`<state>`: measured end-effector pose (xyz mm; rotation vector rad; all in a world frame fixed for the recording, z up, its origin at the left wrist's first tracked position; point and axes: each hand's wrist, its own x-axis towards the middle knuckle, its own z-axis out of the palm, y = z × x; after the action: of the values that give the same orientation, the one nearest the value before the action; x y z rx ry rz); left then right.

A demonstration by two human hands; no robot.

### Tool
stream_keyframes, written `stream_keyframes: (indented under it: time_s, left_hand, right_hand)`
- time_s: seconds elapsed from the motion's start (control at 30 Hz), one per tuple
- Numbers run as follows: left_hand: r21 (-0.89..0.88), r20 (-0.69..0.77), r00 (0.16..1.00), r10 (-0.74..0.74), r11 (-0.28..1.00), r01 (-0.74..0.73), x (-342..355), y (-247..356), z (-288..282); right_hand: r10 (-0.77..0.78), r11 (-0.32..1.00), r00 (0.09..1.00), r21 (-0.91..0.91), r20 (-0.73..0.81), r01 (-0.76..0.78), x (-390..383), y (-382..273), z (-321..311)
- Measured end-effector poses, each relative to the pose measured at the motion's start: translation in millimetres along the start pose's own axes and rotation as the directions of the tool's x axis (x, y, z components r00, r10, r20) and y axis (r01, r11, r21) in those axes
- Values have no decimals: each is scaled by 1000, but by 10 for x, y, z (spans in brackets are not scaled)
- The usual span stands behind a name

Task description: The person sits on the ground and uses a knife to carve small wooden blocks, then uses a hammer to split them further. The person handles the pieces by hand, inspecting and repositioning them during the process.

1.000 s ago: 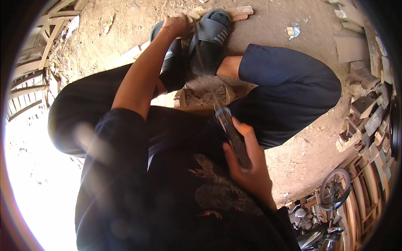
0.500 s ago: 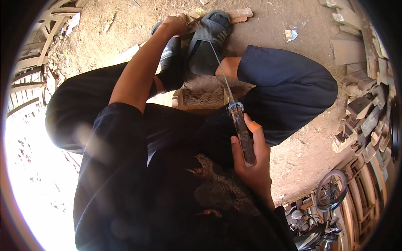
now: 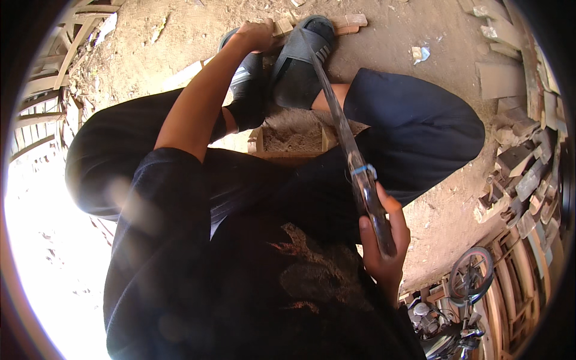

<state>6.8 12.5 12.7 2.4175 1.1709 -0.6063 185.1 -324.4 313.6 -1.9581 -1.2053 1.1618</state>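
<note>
My right hand (image 3: pixel 387 240) is closed around the dark handle (image 3: pixel 375 219) of a long-bladed hand tool, with a blue binding (image 3: pixel 363 170) where handle and blade meet. Its narrow blade (image 3: pixel 339 120) slants up and left over my right shin, and the tip end lies over my right sandal (image 3: pixel 306 48). Beyond my feet, my left hand (image 3: pixel 258 36) is closed on a light piece of wood (image 3: pixel 283 27); its fingertips are partly hidden. Another wooden strip (image 3: pixel 351 24) sticks out past the right sandal. Whether the blade touches any wood cannot be told.
A small wooden frame (image 3: pixel 291 155) sits on the dirt floor (image 3: pixel 396 36) between my bent legs. Stacked wood offcuts (image 3: pixel 528 168) line the right side, with a motorcycle (image 3: pixel 432 318) at lower right. Slatted wood (image 3: pixel 39 120) stands at left. Scrap litter (image 3: pixel 421 54) lies ahead.
My right hand has drawn the tool down and to the right, toward my body. The blade has turned and shows a broader face. My left hand has stayed nearly in place.
</note>
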Motion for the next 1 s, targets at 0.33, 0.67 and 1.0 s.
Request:
stream_keyframes:
  time_s: [0.33, 0.67, 1.0]
  left_hand:
    - [3, -45, 997, 66, 998, -66, 29, -97, 119]
    - [-11, 91, 996, 0, 1000, 1, 25, 39, -38]
    - [-57, 139, 990, -32, 998, 40, 38, 74, -154]
  right_hand:
    - [6, 998, 1000, 68, -23, -5, 189, 188, 259]
    - [84, 996, 995, 0, 59, -85, 345, 151, 350]
    - [193, 981, 973, -40, 129, -189, 339, 12, 208]
